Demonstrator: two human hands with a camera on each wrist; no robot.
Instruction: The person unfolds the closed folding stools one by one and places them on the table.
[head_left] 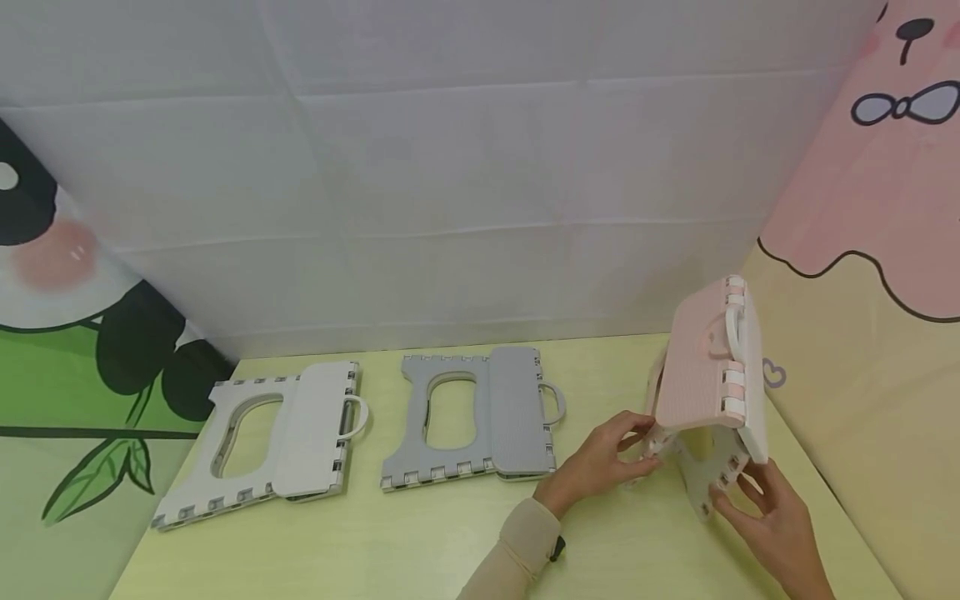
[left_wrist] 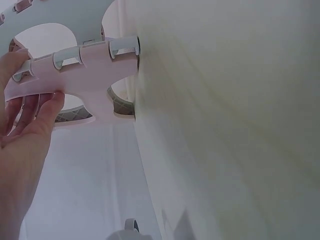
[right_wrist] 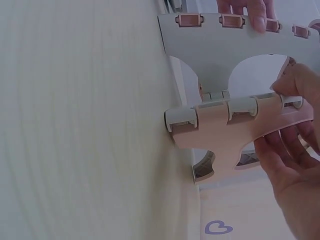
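Observation:
A pink and white folding stool (head_left: 693, 358) stands partly unfolded on the table at the right in the head view, its ridged top tilted and its handle facing right. My left hand (head_left: 596, 458) grips the left leg panel by its hinged edge, thumb and fingers on opposite faces. On the other side, my right hand (head_left: 780, 521) pinches the hinged edge of the right leg panel. In the right wrist view, the near leg panel (right_wrist: 220, 127) shows its cut-out between pink and white hinge knuckles, with the left hand's fingers on the panel behind.
A folded grey stool (head_left: 517, 412) lies flat left of the hands, its handle pointing right. Farther left lies a folded white stool (head_left: 311, 433). A pale cloth wall (head_left: 450, 167) borders the table's (head_left: 360, 550) back, and printed panels stand at both sides.

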